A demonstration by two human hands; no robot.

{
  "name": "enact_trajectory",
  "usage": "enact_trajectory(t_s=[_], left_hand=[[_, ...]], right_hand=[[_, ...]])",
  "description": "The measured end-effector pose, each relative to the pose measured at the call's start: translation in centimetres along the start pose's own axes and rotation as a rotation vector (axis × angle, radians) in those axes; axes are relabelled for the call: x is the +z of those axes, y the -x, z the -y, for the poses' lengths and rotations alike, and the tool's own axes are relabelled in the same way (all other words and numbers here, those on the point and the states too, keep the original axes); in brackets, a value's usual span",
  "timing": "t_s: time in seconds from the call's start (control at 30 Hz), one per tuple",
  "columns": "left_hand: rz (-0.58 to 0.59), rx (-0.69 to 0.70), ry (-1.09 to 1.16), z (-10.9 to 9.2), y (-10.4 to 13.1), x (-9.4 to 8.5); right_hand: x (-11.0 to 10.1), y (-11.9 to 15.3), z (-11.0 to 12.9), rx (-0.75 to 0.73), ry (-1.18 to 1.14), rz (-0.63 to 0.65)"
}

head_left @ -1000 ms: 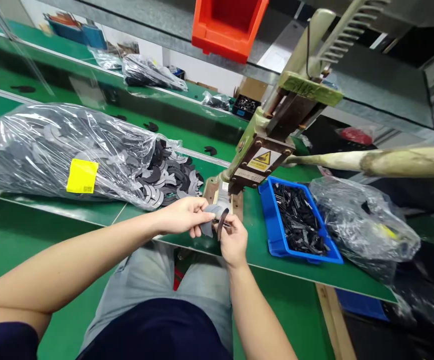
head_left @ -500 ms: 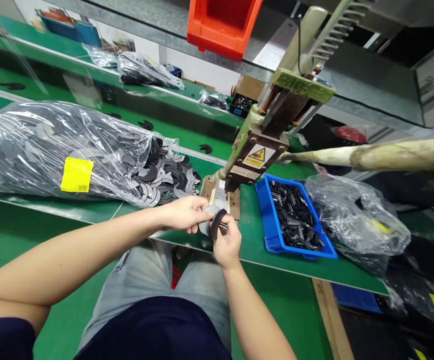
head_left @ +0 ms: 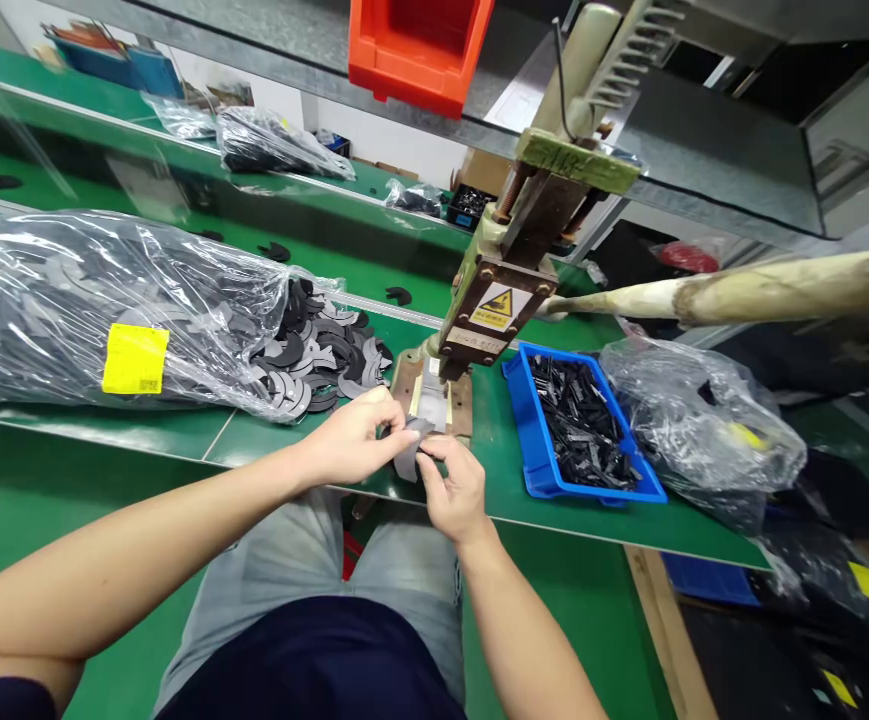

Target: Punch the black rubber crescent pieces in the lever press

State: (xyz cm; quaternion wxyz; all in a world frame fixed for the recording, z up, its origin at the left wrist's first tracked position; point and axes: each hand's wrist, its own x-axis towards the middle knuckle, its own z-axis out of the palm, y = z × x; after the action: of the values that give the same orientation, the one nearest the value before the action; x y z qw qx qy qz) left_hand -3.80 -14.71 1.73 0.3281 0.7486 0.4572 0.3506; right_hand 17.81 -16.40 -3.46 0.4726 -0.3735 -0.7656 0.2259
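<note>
Between my two hands, just in front of the press base (head_left: pixel 464 405), are curved grey pieces (head_left: pixel 407 462). My left hand (head_left: pixel 365 435) pinches them from the left, its thumb lying across the top. On the right side, my right hand (head_left: pixel 455 485) grips their edge between thumb and fingers. The fingers hide part of the pieces, so how they fit together cannot be made out. Behind my left hand lies a pile of grey and black curved pieces (head_left: pixel 336 345), spilling from a clear plastic bag (head_left: pixel 201 280).
The hand press (head_left: pixel 498 300) rises behind my hands, its long lever (head_left: pixel 704 300) reaching right. A blue bin (head_left: pixel 535 440) of small black parts stands right of it, beside another plastic bag (head_left: pixel 696 420). An orange bin (head_left: pixel 419 75) hangs above. A conveyor (head_left: pixel 329 270) runs behind.
The dark curved piece that stood up at my right fingers now lies lower, mostly hidden among the grey pieces. My left thumb has moved over them. The whole view has shifted slightly.
</note>
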Motion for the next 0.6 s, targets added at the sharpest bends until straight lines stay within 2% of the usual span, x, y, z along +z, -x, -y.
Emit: enact_trajectory(t_s=[0.1,0.17,0.27,0.33,0.37,0.5,0.6], left_hand=[[-0.031,-0.103,0.150,0.5,0.0,0.5],[0.004,-0.193,0.352,0.5,0.1,0.9],[0.265,-0.302,0.653,0.1,0.3,1.5],[0.376,-0.323,0.730,0.1,0.4,2.0],[0.374,-0.324,0.736,0.2,0.5,2.3],[0.239,-0.312,0.629,1.6,0.7,3.5],[0.147,-0.230,0.396,3.4,1.1,4.2]], right_hand=[[-0.4,0.2,0.3,0.014,-0.015,-0.019],[-0.9,0.3,0.8,0.030,-0.027,-0.011],[-2.3,0.3,1.9,0.061,-0.038,0.043],[-3.4,0.4,2.7,0.120,-0.058,0.095],[-4.0,0.4,3.0,0.174,-0.080,0.121],[-6.7,-0.6,2.9,0.420,-0.090,0.156],[-9.3,-3.0,1.0,0.452,0.041,0.103]])
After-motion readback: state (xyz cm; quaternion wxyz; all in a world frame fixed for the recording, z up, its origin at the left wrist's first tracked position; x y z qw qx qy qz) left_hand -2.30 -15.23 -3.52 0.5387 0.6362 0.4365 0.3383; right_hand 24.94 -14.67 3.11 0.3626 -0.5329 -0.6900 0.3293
